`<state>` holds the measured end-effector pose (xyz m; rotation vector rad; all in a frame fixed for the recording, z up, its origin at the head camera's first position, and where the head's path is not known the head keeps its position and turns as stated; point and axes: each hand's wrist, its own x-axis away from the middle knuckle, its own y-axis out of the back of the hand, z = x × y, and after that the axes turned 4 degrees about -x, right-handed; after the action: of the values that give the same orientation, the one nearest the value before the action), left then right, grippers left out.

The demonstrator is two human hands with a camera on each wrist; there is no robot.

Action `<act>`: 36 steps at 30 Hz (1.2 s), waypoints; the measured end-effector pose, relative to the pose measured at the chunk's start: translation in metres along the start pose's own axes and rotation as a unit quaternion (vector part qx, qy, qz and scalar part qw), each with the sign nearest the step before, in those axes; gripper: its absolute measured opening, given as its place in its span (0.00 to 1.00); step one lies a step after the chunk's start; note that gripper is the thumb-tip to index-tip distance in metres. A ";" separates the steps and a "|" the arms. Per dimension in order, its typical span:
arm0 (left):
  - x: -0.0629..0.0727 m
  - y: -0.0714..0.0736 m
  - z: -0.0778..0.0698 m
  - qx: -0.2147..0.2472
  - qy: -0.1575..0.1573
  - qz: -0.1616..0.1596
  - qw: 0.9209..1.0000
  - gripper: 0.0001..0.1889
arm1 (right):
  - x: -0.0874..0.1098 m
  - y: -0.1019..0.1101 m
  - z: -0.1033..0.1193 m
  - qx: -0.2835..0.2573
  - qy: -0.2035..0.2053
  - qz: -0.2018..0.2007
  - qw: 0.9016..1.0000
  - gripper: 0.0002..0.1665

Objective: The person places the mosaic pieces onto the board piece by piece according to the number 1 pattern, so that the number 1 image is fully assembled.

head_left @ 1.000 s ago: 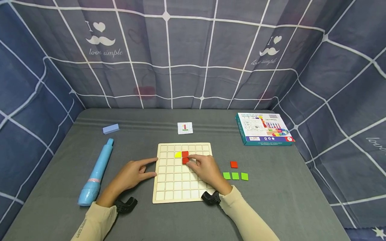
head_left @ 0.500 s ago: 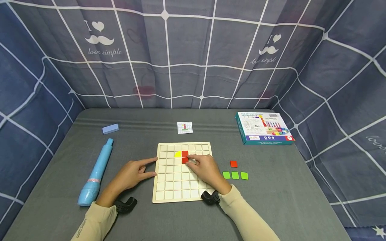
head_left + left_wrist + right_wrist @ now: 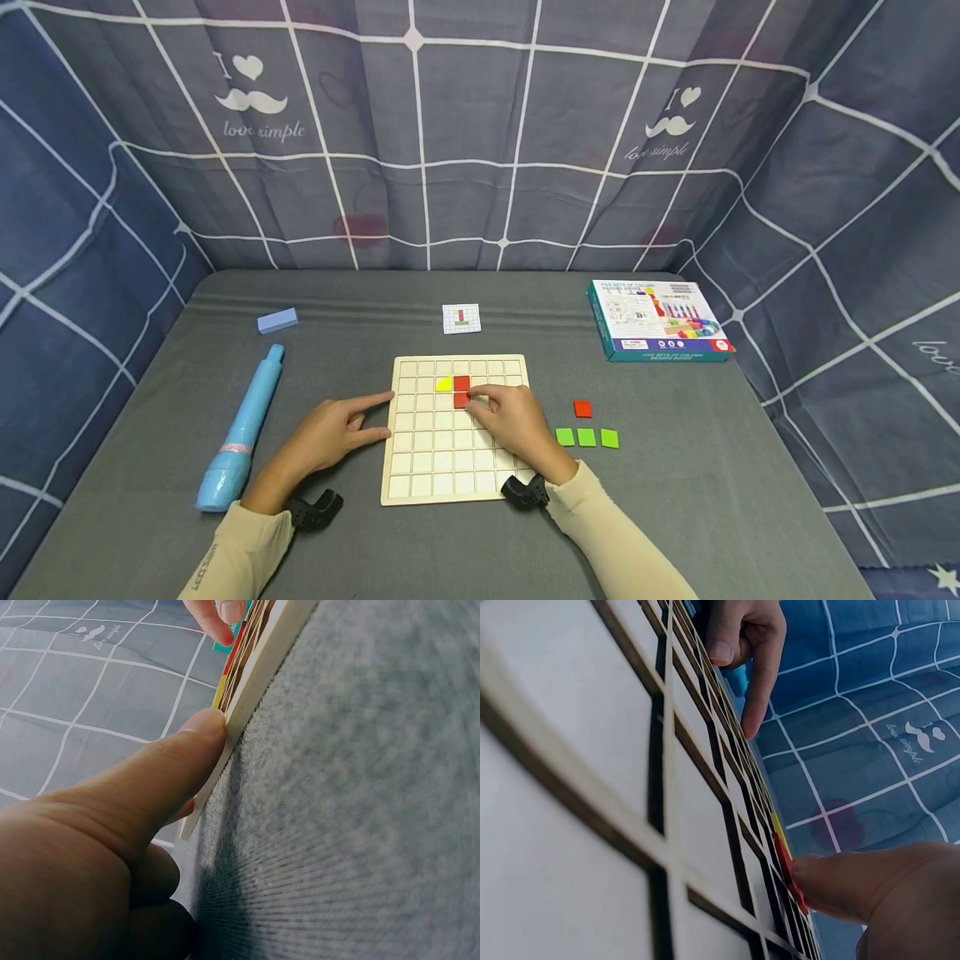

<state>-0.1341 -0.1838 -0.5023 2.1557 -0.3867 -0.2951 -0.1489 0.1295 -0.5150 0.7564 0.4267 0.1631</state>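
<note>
A pale wooden grid board [image 3: 420, 485] lies on the grey cloth. My left hand [image 3: 326, 435] touches its left edge with thumb and index finger spread; in the left wrist view the straight thumb [image 3: 169, 761] meets the board's side. A yellow tile [image 3: 444, 383] and a red tile [image 3: 461, 382] sit side by side in the grid's upper part. Just below that red one, my right hand [image 3: 516, 423] pinches another red tile [image 3: 460, 401] at its cell. The right thumb [image 3: 840, 881] is right against the red in the right wrist view, while the index fingertip is hidden there.
Right of the board lie a loose red tile [image 3: 582, 409] and a row of green tiles [image 3: 586, 437]. A small pattern card [image 3: 461, 318] is behind it, with a boxed game [image 3: 663, 323] at back right. A light-blue bottle-shaped object [image 3: 238, 437] and blue block [image 3: 277, 321] stand left.
</note>
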 end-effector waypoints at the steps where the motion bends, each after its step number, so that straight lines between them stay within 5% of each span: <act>1: 0.000 0.000 0.000 0.000 0.000 0.001 1.000 0.31 | 0.000 0.000 0.000 -0.005 -0.002 0.002 1.000 0.10; 12: -0.002 0.001 0.001 0.001 0.005 0.009 1.000 0.31 | 0.002 0.016 0.004 -0.073 -0.033 0.019 0.997 0.06; 22: -0.001 0.000 0.000 0.001 0.001 0.005 1.000 0.31 | 0.009 0.055 -0.004 -0.056 -0.045 -0.012 0.997 0.08; 29: 0.000 -0.001 0.001 0.007 0.003 0.008 1.000 0.30 | 0.035 0.064 -0.014 -0.041 -0.066 0.002 0.997 0.08; 36: 0.000 -0.001 0.001 0.004 0.005 0.008 1.000 0.30 | 0.054 0.081 -0.031 0.011 -0.088 -0.041 0.995 0.09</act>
<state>-0.1341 -0.1844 -0.5041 2.1611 -0.3997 -0.2738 -0.1128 0.2234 -0.4963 0.7672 0.2919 0.0153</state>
